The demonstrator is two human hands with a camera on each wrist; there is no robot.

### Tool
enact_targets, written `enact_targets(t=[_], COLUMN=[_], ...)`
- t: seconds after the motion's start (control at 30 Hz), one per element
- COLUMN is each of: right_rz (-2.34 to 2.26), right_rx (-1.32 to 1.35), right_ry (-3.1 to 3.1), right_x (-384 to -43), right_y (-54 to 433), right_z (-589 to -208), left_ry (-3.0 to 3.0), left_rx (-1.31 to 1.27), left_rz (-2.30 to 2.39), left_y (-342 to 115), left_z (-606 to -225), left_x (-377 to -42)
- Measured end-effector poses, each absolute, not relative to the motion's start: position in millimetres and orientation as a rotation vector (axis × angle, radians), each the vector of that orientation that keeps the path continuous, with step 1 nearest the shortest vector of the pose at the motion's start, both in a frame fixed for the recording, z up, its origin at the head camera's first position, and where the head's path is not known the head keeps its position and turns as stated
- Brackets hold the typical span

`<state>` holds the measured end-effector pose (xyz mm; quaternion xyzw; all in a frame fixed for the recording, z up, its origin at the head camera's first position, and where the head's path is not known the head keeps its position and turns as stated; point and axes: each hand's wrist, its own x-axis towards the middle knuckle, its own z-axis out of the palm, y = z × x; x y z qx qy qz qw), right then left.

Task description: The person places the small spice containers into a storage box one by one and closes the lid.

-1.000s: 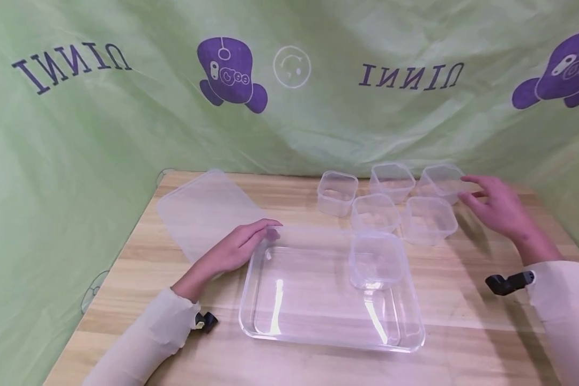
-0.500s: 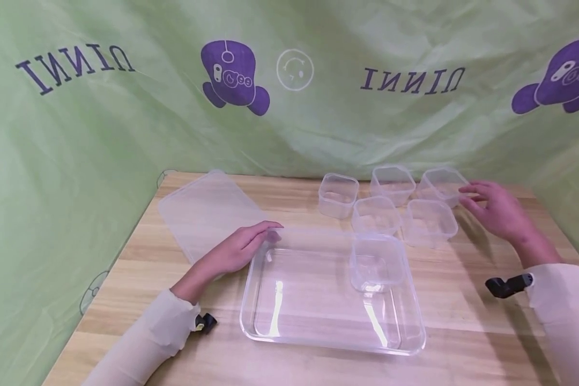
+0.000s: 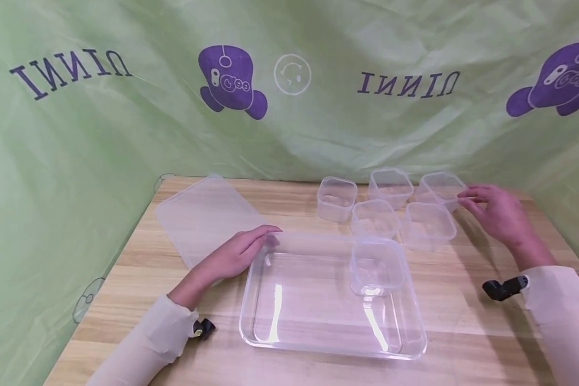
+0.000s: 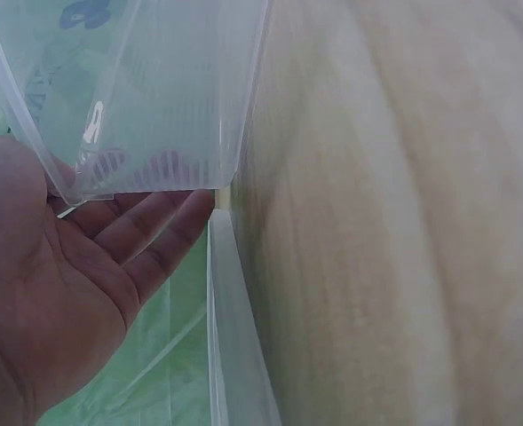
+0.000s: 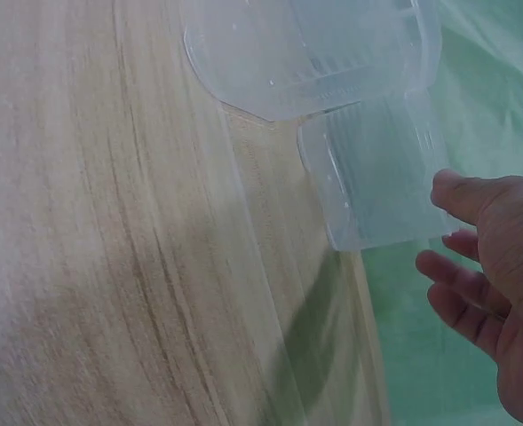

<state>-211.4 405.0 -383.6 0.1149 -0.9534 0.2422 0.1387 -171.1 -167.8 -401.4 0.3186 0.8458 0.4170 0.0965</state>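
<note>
A large clear rectangular plastic container stands on the table in the head view. My left hand holds its back left corner, fingers along the outer wall and thumb up at the rim. In the right back corner of the container sits a small clear plastic box. Beyond it stand several similar boxes, among them a front right box and a back right box. My right hand is at that back right box; the right wrist view has thumb and fingertips right at its edge, fingers loosely bent.
A flat translucent lid lies at the back left, with its edge in the left wrist view close to the container. A green curtain hangs behind the wooden table. Further small boxes stand by the back edge, including the leftmost box.
My right hand's fingers have drawn closer together at the back right box's edge. My left hand keeps its place on the large container. The head view has tipped up slightly.
</note>
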Motion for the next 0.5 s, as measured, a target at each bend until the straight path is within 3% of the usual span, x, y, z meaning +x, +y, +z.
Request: enact_targets(t=[0.5], right_rz=[0.69], right_rx=[0.23], right_ry=[-2.665], right_x=[-206.8], right_y=[410.3], right_z=[-386.3], left_ry=[2.507], left_rx=[0.954], left_rz=[1.2], left_y=[-169.2], left_z=[-399.3], left_x=[-174.3])
